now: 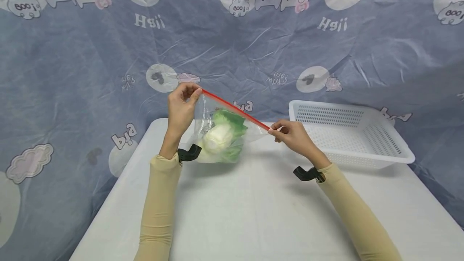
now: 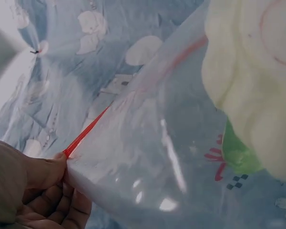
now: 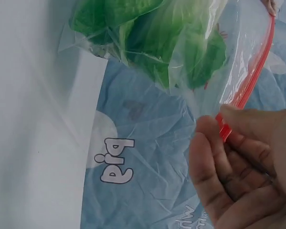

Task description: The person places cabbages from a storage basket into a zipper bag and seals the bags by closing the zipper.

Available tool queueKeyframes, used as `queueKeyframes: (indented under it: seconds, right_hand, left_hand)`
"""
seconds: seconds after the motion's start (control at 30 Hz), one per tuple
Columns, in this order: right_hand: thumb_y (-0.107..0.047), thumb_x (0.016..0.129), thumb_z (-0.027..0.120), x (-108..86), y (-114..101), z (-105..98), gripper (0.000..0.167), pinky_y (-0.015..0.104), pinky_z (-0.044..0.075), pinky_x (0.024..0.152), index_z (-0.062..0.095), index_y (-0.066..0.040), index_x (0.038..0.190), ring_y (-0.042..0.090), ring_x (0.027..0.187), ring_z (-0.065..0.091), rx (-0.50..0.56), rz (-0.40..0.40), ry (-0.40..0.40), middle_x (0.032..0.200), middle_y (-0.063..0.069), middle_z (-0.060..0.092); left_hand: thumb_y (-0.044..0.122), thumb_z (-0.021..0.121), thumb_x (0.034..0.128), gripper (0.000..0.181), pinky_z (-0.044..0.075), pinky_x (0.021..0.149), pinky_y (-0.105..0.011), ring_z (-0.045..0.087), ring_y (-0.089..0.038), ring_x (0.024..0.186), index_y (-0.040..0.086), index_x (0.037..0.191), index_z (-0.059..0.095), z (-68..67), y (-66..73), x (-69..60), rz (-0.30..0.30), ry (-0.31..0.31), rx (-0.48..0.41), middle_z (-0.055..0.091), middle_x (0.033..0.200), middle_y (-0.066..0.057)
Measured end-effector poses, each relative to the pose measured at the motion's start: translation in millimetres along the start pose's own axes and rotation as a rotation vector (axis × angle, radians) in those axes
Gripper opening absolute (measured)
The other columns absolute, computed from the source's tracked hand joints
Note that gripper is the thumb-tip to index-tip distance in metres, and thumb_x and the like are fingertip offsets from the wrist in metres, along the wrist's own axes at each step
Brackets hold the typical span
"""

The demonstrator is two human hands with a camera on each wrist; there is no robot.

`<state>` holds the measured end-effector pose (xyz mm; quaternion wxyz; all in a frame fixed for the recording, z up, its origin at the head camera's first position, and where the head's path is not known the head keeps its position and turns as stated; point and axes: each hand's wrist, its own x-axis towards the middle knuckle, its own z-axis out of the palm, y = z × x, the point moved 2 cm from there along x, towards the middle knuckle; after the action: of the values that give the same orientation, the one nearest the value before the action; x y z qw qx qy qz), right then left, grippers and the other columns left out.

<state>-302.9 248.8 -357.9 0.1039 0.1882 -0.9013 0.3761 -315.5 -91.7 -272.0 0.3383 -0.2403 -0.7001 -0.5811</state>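
A clear zip bag (image 1: 203,112) with a red zip strip along its top hangs between both hands. Inside it sits a cabbage (image 1: 219,136) with a pale base and green leaves, also seen in the right wrist view as green leaves (image 3: 152,38). My left hand (image 1: 182,106) pinches the higher corner of the strip between thumb and finger. The lower corner is pinched by my right hand (image 1: 293,135), so the strip slants down to the right and looks taut. In the left wrist view the pale cabbage base (image 2: 252,86) fills the upper right.
A white perforated plastic basket (image 1: 348,154) stands at the right back of the white table (image 1: 235,212). Behind the table hangs a blue-grey printed cloth (image 1: 217,43). Each wrist wears a black camera mount.
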Motion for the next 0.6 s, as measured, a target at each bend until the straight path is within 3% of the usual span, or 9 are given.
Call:
queueKeyframes:
  seconds: [0.1, 0.2, 0.33, 0.47, 0.6]
  right_hand:
    - [-0.028, 0.093, 0.066, 2.9, 9.5, 3.5, 0.02, 0.034, 0.057, 0.068, 0.067, -0.009, 0.1, 0.02, 0.073, 0.071, 0.114, 0.08, -0.038, 0.083, 0.009, 0.072]
    - [-0.02, 0.095, 0.063, 7.4, 23.6, 5.7, 0.025, 0.03, 0.058, 0.08, 0.062, 0.0, 0.111, 0.024, 0.09, 0.072, 0.312, 0.211, -0.082, 0.103, 0.018, 0.069]
    - [-0.019, 0.099, 0.055, 15.2, 38.6, 7.3, 0.035, 0.029, 0.054, 0.09, 0.054, 0.007, 0.122, 0.026, 0.106, 0.067, 0.496, 0.365, -0.101, 0.121, 0.029, 0.058]
    - [-0.022, 0.101, 0.052, 25.6, 45.8, 8.2, 0.038, 0.032, 0.051, 0.097, 0.055, 0.009, 0.124, 0.028, 0.114, 0.064, 0.479, 0.406, -0.133, 0.13, 0.028, 0.054]
    - [-0.014, 0.098, 0.056, 34.8, 47.7, 5.0, 0.035, 0.035, 0.05, 0.098, 0.057, 0.007, 0.126, 0.024, 0.11, 0.066, 0.411, 0.383, -0.184, 0.132, 0.025, 0.055]
  left_hand:
    - [0.021, 0.064, 0.0932, 0.02, 0.047, 0.08, -0.028, 0.057, -0.017, 0.082, 0.002, 0.099, 0.064, 5.3, 6.1, -4.9, -0.01, -0.124, 0.066, 0.065, 0.091, -0.012]
    - [0.024, 0.06, 0.0958, 0.017, 0.047, 0.082, -0.031, 0.057, -0.016, 0.086, 0.007, 0.101, 0.061, 12.0, 14.5, -10.6, -0.017, -0.293, 0.123, 0.063, 0.094, -0.006]
    - [0.019, 0.06, 0.096, 0.009, 0.049, 0.082, -0.03, 0.06, -0.018, 0.086, 0.01, 0.099, 0.06, 23.9, 31.3, -21.2, -0.017, -0.535, 0.114, 0.063, 0.092, -0.001]
    - [0.013, 0.063, 0.0937, 0.004, 0.051, 0.077, -0.026, 0.063, -0.014, 0.083, 0.009, 0.095, 0.063, 42.1, 54.3, -40.1, 0.007, -0.854, 0.072, 0.065, 0.089, 0.0]
    - [0.011, 0.063, 0.0932, 0.005, 0.046, 0.07, -0.018, 0.055, -0.004, 0.074, 0.009, 0.089, 0.061, 75.6, 77.4, -71.5, 0.089, -1.209, 0.125, 0.062, 0.082, 0.002]
